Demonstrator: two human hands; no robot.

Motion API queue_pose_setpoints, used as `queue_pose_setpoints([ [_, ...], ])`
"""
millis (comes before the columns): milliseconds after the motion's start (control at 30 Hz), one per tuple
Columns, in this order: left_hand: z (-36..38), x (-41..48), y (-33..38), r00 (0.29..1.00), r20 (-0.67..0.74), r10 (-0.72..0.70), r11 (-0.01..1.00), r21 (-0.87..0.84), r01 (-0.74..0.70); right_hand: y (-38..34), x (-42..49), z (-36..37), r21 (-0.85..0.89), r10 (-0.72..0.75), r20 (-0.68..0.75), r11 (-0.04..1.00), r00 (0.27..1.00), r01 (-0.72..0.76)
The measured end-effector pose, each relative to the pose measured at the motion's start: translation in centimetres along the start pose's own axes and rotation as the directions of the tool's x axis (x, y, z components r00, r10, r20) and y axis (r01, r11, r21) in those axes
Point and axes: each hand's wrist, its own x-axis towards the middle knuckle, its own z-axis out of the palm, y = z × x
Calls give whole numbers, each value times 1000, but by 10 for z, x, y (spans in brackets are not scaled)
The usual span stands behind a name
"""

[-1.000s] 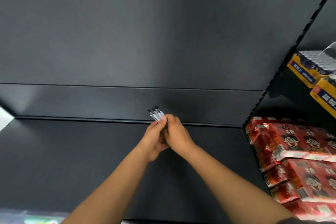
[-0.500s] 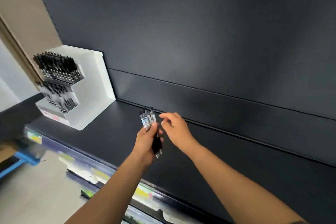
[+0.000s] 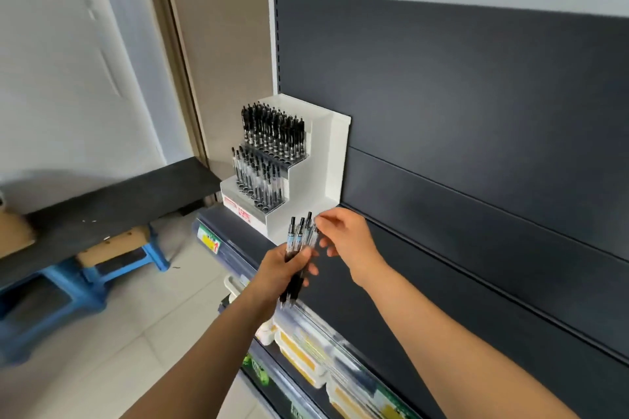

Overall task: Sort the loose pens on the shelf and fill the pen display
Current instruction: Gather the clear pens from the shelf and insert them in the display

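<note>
Gripping hand: a bundle of pens (image 3: 299, 237) is clasped upright in the curled fingers of the left hand (image 3: 288, 269), over the front edge of the shelf (image 3: 391, 309)
Other hand: the right hand (image 3: 349, 243) is held just beside the pen tops, fingers loosely curled; whether a pen is pinched cannot be told
Display: the white stepped pen display (image 3: 332, 160) is set at the shelf's left end, near both hands; both tiers are stocked

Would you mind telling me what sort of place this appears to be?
Probably a small shop: dark retail shelving with price labels on its edge, a white pen display, and packaged goods below.
</note>
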Motion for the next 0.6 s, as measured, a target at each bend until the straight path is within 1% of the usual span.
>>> queue_pose_setpoints([
  [100, -23, 13, 5, 992, -116, 53, 998, 22, -51, -11, 24, 24, 29, -8, 52, 1000, 999, 6],
  [167, -36, 24, 7, 976, -202, 85, 996, 59, -74, -14, 41, 37, 64, -11, 70, 998, 997, 7],
  [233, -45, 34, 8, 962, -257, 95, 994, 73, -79, -16, 57, 47, 81, -21, 72, 997, 997, 15],
  [267, -51, 40, 9, 956, -276, 95, 994, 74, -77, -17, 67, 53, 70, -32, 77, 997, 997, 26],
  [400, -73, 63, 19, 937, -332, 104, 990, 124, -66, -28, 101, 70, -64, -110, 117, 991, 987, 118],
  [467, -85, 76, 25, 891, -439, 112, 991, 112, -70, -34, 119, 78, -91, -162, 110, 981, 981, 172],
  [533, -102, 88, 25, 813, -570, 119, 993, 90, -82, -35, 137, 88, -145, -231, 90, 959, 969, 242],
  [600, -120, 96, 24, 766, -629, 136, 990, 107, -88, -35, 150, 98, -244, -337, 80, 906, 938, 347],
])
